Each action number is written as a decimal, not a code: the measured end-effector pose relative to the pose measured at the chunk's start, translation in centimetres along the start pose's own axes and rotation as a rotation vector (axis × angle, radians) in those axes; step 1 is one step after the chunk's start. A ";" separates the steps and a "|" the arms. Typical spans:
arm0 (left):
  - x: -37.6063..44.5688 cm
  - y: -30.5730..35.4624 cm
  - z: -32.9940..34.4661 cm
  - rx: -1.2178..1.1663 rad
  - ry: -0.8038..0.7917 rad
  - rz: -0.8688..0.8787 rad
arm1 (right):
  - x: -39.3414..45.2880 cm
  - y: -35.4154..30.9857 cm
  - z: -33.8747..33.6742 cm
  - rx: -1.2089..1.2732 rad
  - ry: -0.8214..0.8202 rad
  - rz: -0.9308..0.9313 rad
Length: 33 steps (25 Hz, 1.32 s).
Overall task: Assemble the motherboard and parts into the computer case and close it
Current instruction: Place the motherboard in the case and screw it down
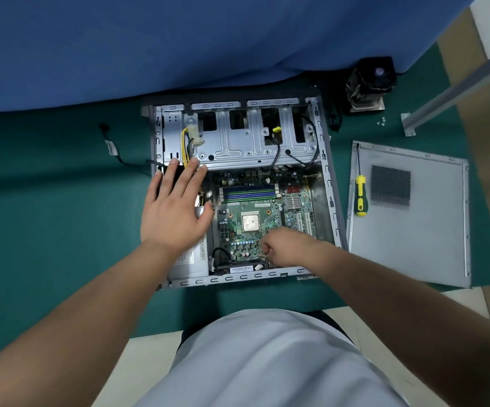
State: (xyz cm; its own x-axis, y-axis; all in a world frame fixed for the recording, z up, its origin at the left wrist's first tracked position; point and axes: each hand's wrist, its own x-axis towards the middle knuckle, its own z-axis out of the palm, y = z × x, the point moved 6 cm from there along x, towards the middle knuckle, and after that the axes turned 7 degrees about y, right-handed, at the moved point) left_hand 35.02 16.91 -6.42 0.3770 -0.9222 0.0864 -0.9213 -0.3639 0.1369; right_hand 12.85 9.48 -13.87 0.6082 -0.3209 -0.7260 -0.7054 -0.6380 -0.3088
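Observation:
The open grey computer case point(330, 183) lies flat on the green mat. Inside it sits the green motherboard point(239, 214), with a bare CPU point(251, 223) in its middle and blue memory slots above. My left hand point(176, 207) is spread flat over the power supply point(189, 261) at the case's left side, fingers straight and reaching the drive cage point(237, 142). My right hand point(287, 248) is curled at the board's lower right corner, fingertips pinching something small by the black cables; what it is cannot be made out.
The case's grey side panel point(414, 224) lies to the right with a yellow-handled screwdriver point(360, 198) on it. A black CPU cooler point(368, 83) stands behind the case. Small screws point(381, 121) lie near a metal table leg point(455, 92). A loose cable point(111, 148) lies left. Blue cloth hangs behind.

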 end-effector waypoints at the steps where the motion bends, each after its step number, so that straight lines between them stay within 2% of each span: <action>1: -0.1 -0.1 -0.3 -0.008 0.002 -0.011 | -0.2 0.4 -0.4 0.015 0.048 0.050; 3: -0.4 1.1 -1.2 -0.094 0.055 0.030 | -0.4 1.6 -1.3 0.036 0.158 0.196; 5: -1.1 4.7 -1.5 -0.299 0.082 0.178 | -0.6 2.8 -2.0 0.043 0.227 0.333; 6: -1.5 7.1 -0.9 -0.384 0.001 0.208 | -0.7 3.2 -2.2 0.040 0.227 0.381; 7: -1.9 9.4 0.2 -0.445 -0.136 0.164 | -0.6 3.4 -2.4 0.033 0.216 0.412; 8: -2.1 10.9 1.7 -0.496 -0.288 0.028 | -0.4 3.5 -2.5 0.018 0.206 0.429; 10: -2.2 11.4 4.8 -0.572 -0.553 -0.408 | 0.0 3.6 -2.9 -0.027 0.216 0.453; 11: -2.2 11.1 5.8 -0.575 -0.622 -0.557 | 0.1 3.8 -3.0 -0.036 0.224 0.466; 12: -2.1 10.6 6.5 -0.579 -0.636 -0.630 | 0.3 3.9 -3.0 -0.038 0.227 0.478; 15: -1.3 8.7 7.6 -0.643 -0.546 -0.712 | 0.6 4.4 -2.8 -0.060 0.235 0.510; 17: -1.2 8.3 8.1 -0.678 -0.514 -0.699 | 0.6 4.4 -2.5 -0.032 0.231 0.523; 25: -1.7 8.0 9.8 -0.699 -0.616 -0.715 | 1.0 4.1 -2.3 0.041 0.231 0.522; 30: -0.9 8.6 7.7 -0.798 -0.624 -0.763 | 0.9 4.2 -2.3 0.036 0.215 0.505; 31: -0.7 8.7 6.7 -0.808 -0.601 -0.736 | 0.8 4.3 -2.3 0.030 0.214 0.495; 33: 0.5 8.0 2.7 -0.885 -0.369 -0.570 | 0.7 4.3 -2.6 0.019 0.248 0.477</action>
State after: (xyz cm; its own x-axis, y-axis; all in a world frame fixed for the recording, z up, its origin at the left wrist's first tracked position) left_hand 27.54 13.19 -7.94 0.5368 -0.6859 -0.4913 -0.1744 -0.6600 0.7308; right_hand 11.20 4.74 -14.10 0.2844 -0.7290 -0.6226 -0.9295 -0.3686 0.0070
